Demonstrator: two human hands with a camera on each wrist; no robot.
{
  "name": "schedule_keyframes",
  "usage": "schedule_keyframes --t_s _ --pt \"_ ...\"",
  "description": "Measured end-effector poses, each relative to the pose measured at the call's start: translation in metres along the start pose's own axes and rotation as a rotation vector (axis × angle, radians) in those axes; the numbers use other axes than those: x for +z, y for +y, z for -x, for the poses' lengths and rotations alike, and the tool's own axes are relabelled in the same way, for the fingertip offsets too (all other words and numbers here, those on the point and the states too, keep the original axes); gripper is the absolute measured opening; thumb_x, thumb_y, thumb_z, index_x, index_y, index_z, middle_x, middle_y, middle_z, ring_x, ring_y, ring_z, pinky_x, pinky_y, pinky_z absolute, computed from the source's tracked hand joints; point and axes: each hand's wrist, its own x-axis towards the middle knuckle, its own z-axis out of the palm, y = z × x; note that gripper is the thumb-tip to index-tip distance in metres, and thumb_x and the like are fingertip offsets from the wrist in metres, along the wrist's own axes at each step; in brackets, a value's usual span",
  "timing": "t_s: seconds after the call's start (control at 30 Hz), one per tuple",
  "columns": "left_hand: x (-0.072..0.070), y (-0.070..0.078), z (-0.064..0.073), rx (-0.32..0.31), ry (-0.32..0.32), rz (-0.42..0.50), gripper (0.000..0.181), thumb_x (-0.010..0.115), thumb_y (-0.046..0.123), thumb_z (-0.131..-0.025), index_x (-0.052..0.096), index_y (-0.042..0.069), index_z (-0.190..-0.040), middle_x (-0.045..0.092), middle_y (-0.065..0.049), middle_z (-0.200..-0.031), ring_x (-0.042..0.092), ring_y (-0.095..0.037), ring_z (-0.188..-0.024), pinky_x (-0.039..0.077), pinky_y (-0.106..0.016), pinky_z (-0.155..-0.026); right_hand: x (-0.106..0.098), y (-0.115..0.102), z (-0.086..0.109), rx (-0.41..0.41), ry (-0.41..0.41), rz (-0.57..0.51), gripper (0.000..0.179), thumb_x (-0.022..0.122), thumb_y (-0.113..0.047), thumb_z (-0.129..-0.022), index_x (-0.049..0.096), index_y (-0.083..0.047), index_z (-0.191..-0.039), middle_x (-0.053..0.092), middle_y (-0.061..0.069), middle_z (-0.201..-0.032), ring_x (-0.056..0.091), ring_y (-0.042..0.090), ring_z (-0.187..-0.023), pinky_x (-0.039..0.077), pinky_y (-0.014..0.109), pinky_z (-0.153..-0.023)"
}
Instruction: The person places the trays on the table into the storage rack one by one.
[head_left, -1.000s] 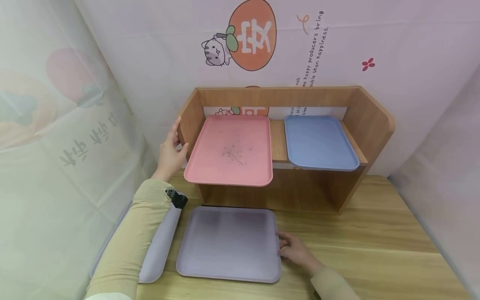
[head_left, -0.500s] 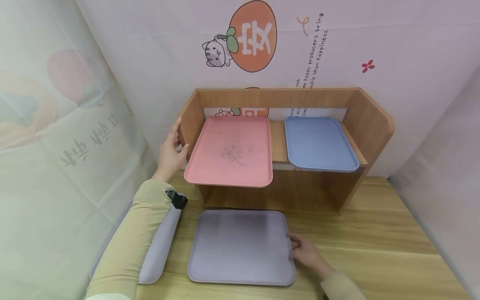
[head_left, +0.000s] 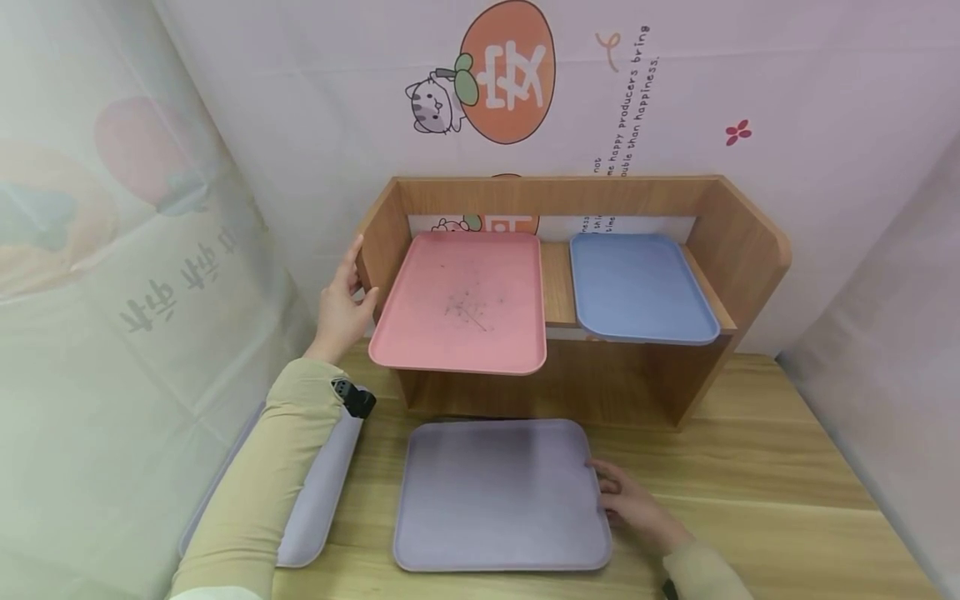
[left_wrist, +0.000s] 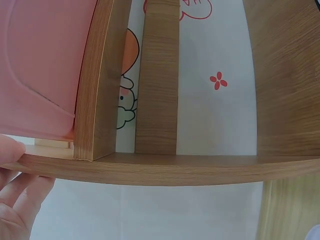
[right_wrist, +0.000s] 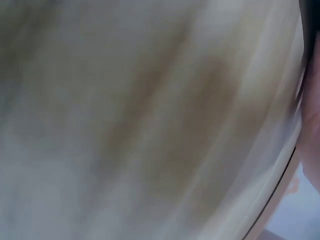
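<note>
My left hand grips the left side panel of a wooden desktop shelf. In the left wrist view its thumb lies on one face of the panel and its fingers on the other. At the right edge of a lavender tray, my right hand holds the rim with curled fingers. That tray lies in front of the shelf, its far edge close to the shelf's base. A pink tray and a smaller blue tray rest on the upper board, overhanging its front. The right wrist view is mostly blurred.
Another lavender tray lies at the left, partly hidden under my left forearm. The shelf stands on a wood-grain table. Printed white cloth hangs behind it and on both sides.
My right hand has drawn the front lavender tray to the right and slightly nearer. The left hand, the shelf and the pink and blue trays have stayed put.
</note>
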Motion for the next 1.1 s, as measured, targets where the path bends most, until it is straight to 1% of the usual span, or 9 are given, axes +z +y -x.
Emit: schedule_keyframes --t_s 0.2,0.33,0.4,0.5,0.57,0.6,0.83,0.97,1.1 --pt "0.000 0.000 0.000 0.017 0.003 -0.003 0.076 0.056 -0.001 -0.091 0.020 0.029 -0.151 0.047 -0.029 -0.136 0.054 -0.042 -0.118 0.050 -0.051 -0.090 -0.006 0.002 0.003 0.012 -0.047 -0.092 0.073 0.054 0.003 -0.087 0.009 0.006 -0.145 0.057 0.004 -0.099 0.059 0.014 -0.087 0.056 0.032 -0.076" --pt "0.000 0.000 0.000 0.021 0.004 -0.002 0.076 0.056 -0.001 -0.090 0.021 0.028 -0.151 0.048 -0.030 -0.136 0.054 -0.042 -0.118 0.050 -0.051 -0.090 -0.011 0.002 0.005 0.003 -0.117 -0.151 0.074 0.053 0.003 -0.089 0.006 0.003 -0.145 0.058 0.004 -0.106 0.061 0.015 -0.092 0.056 0.034 -0.079" --pt "0.000 0.000 0.000 0.019 0.002 -0.003 0.076 0.056 -0.001 -0.091 0.020 0.029 -0.151 0.047 -0.029 -0.136 0.053 -0.042 -0.119 0.050 -0.051 -0.090 -0.014 0.002 0.007 -0.021 -0.170 -0.197 0.068 0.052 0.004 -0.089 0.018 -0.005 -0.147 0.057 0.004 -0.111 0.061 0.016 -0.094 0.056 0.036 -0.081" --pt "0.001 -0.001 0.000 0.014 -0.002 -0.008 0.076 0.056 -0.001 -0.091 0.020 0.029 -0.151 0.046 -0.029 -0.137 0.053 -0.042 -0.119 0.050 -0.051 -0.090 -0.019 0.003 0.010 -0.051 -0.231 -0.271 0.061 0.048 0.005 -0.091 0.037 -0.027 -0.141 0.055 0.002 -0.114 0.062 0.015 -0.096 0.056 0.037 -0.082" --pt "0.001 -0.001 0.000 0.012 -0.003 -0.010 0.076 0.056 0.000 -0.091 0.020 0.030 -0.151 0.046 -0.029 -0.137 0.053 -0.042 -0.119 0.050 -0.051 -0.090 -0.020 0.003 0.012 -0.065 -0.258 -0.312 0.062 0.046 0.006 -0.092 0.042 -0.041 -0.131 0.054 0.000 -0.116 0.062 0.015 -0.098 0.056 0.037 -0.083" --pt "0.001 -0.001 0.000 0.010 -0.002 -0.009 0.076 0.056 0.000 -0.091 0.020 0.030 -0.151 0.046 -0.029 -0.137 0.053 -0.042 -0.119 0.050 -0.051 -0.090 -0.020 0.003 0.013 -0.068 -0.265 -0.326 0.062 0.045 0.007 -0.092 0.043 -0.042 -0.130 0.054 0.000 -0.117 0.062 0.015 -0.098 0.056 0.037 -0.083" --pt "0.001 -0.001 0.000 0.005 0.002 -0.005 0.077 0.056 0.000 -0.091 0.020 0.031 -0.151 0.047 -0.028 -0.137 0.054 -0.041 -0.119 0.051 -0.051 -0.090 -0.022 0.000 0.016 -0.133 -0.319 -0.394 0.064 0.041 0.010 -0.092 0.045 -0.042 -0.130 0.054 0.000 -0.118 0.064 0.013 -0.098 0.057 0.034 -0.083" --pt "0.001 -0.001 0.000 0.007 0.000 -0.003 0.077 0.056 0.000 -0.091 0.020 0.030 -0.151 0.047 -0.028 -0.137 0.054 -0.042 -0.119 0.051 -0.051 -0.090 -0.027 0.001 0.017 -0.186 -0.355 -0.433 0.068 0.038 0.013 -0.092 0.046 -0.041 -0.132 0.056 -0.001 -0.119 0.064 0.012 -0.097 0.057 0.031 -0.082" --pt "0.001 -0.001 -0.001 -0.008 -0.007 -0.002 0.078 0.056 0.000 -0.091 0.019 0.033 -0.151 0.045 -0.026 -0.139 0.053 -0.041 -0.120 0.050 -0.051 -0.091 -0.036 0.002 0.019 -0.239 -0.368 -0.479 0.070 0.035 0.015 -0.092 0.046 -0.039 -0.134 0.059 -0.001 -0.119 0.065 0.012 -0.097 0.056 0.028 -0.083"
